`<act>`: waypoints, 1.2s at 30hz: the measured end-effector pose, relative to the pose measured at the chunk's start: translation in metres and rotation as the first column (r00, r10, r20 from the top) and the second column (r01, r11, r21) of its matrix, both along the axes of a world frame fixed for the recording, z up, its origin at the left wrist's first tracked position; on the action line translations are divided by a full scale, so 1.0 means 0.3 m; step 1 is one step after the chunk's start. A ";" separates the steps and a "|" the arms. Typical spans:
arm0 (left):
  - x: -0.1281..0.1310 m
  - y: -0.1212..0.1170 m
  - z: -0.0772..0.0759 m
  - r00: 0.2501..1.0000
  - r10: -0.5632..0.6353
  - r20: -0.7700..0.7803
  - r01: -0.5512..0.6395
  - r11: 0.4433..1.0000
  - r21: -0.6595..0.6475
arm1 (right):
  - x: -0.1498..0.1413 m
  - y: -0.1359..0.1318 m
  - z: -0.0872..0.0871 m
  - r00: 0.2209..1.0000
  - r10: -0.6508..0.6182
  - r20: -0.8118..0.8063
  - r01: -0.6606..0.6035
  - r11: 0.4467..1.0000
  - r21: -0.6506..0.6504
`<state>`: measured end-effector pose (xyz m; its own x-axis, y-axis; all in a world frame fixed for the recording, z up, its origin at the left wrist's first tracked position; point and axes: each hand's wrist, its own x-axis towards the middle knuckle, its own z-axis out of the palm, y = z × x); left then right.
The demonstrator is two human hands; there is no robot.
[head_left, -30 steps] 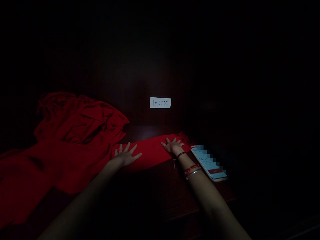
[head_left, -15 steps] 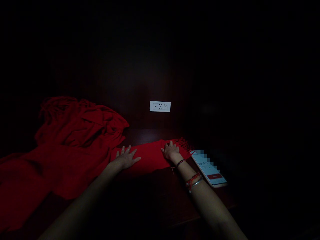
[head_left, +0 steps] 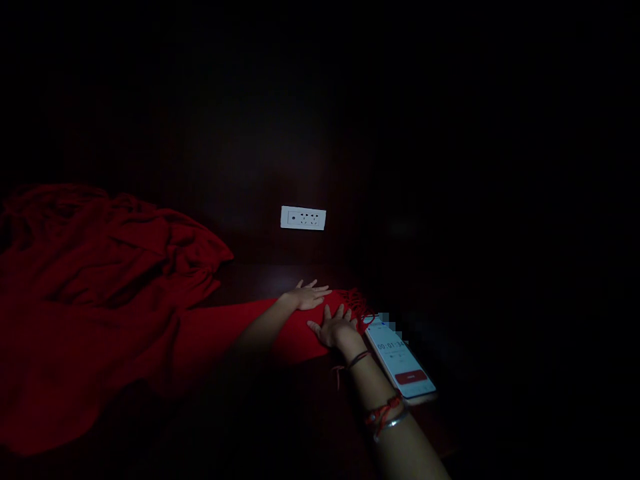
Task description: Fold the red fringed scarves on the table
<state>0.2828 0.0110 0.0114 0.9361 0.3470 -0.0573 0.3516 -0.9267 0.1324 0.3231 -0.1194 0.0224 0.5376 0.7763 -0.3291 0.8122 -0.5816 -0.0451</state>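
Observation:
A red scarf (head_left: 220, 327) with a fringed end stretches across a dark surface, its right part lying flat and its left part heaped in folds. On the flat part, near the fringe (head_left: 356, 303), my left hand (head_left: 307, 295) rests with fingers spread. Just in front of it and a little to the right, my right hand (head_left: 337, 329) lies on the scarf, also with fingers apart. Neither hand grips the cloth. Bracelets circle my right wrist.
A lit phone (head_left: 400, 360) showing a running timer lies right of the scarf's fringe, close to my right forearm. A white wall socket (head_left: 303, 218) sits on the dark wall behind. Deep shadow hides most of the surroundings.
My left hand has moved right along the scarf, from its middle to beside my right hand. My right hand stays near the fringed end. The view has shifted slightly.

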 end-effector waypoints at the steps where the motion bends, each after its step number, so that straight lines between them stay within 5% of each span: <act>1: -0.006 0.008 -0.004 0.999 0.036 0.008 -0.036 0.999 0.002 | -0.003 0.000 0.001 1.000 -0.007 0.003 0.007 1.000 -0.004; 5: -0.011 0.015 0.028 0.989 0.148 -0.026 -0.146 0.987 0.061 | -0.009 0.001 -0.002 1.000 -0.016 0.002 0.016 1.000 -0.007; 8: 0.008 -0.003 0.054 0.998 -0.020 0.055 0.013 0.993 0.118 | -0.007 0.002 -0.012 1.000 -0.020 0.008 0.020 1.000 0.009; 12: 0.019 0.002 0.031 0.982 -0.190 0.015 0.190 0.982 -0.011 | -0.005 0.002 -0.017 1.000 -0.023 -0.003 0.023 1.000 0.007; 18: 0.023 0.063 -0.020 1.000 0.026 -0.004 -0.026 0.999 -0.046 | -0.008 0.002 -0.024 0.999 -0.036 -0.013 0.036 0.999 -0.023; 23: 0.014 0.054 -0.002 0.985 0.158 0.064 -0.163 0.985 0.066 | 0.004 0.011 -0.037 0.999 -0.035 -0.008 0.035 0.999 0.006; 28: -0.133 -0.015 0.058 0.899 0.317 0.302 -0.389 0.896 0.216 | -0.013 0.002 -0.009 0.998 -0.010 0.067 0.001 0.990 0.138; 32: -0.330 -0.113 0.048 0.852 0.499 0.159 -0.522 0.835 0.175 | -0.052 0.009 -0.004 0.951 0.265 0.163 -0.305 0.895 0.325; 36: -0.468 -0.177 -0.022 0.780 0.625 0.034 -0.626 0.776 0.079 | -0.043 0.041 -0.027 0.907 0.419 0.044 -0.418 0.885 0.204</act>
<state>0.1425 -0.0419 0.0049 0.5114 0.8593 0.0025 0.8571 -0.5103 0.0705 0.3103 -0.1071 0.0143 0.1475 0.9792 -0.1395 0.9779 -0.1655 -0.1274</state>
